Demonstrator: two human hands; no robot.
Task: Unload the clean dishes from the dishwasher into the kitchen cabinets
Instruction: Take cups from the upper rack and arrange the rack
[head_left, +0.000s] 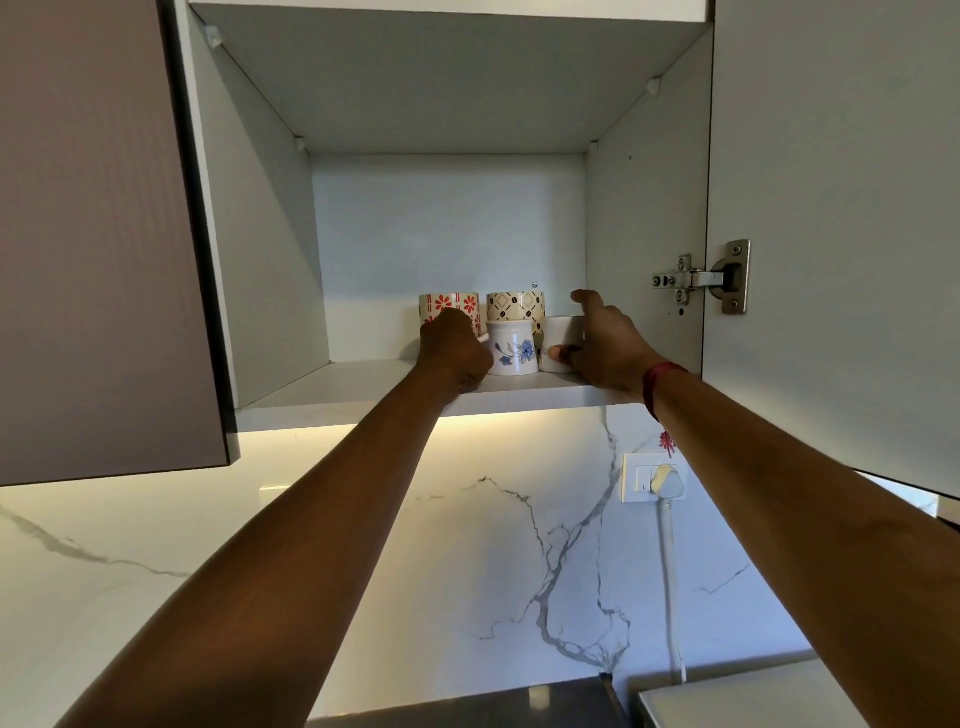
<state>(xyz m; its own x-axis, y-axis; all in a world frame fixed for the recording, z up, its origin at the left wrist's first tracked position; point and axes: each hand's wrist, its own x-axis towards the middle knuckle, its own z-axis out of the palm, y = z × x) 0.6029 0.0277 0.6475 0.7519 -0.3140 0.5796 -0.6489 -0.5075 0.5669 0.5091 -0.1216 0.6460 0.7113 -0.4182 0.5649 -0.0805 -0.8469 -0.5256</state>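
Observation:
Both my arms reach up into an open wall cabinet (363, 379). On its bottom shelf stand several mugs. At the back are a mug with red flowers (448, 304) and a mug with a brown pattern (516, 306). In front stands a white mug with a blue flower (511, 348); my left hand (454, 348) grips it at its left side, where the handle is hidden. My right hand (597, 345) holds a plain white mug (558, 335) on the shelf, thumb on its front and fingers over its top.
The cabinet's left door (104, 234) and right door (831, 234) hang open on either side of my arms. Below is a marble backsplash (467, 545) with a wall socket and plug (654, 478). A worktop edge (727, 691) shows at the bottom right.

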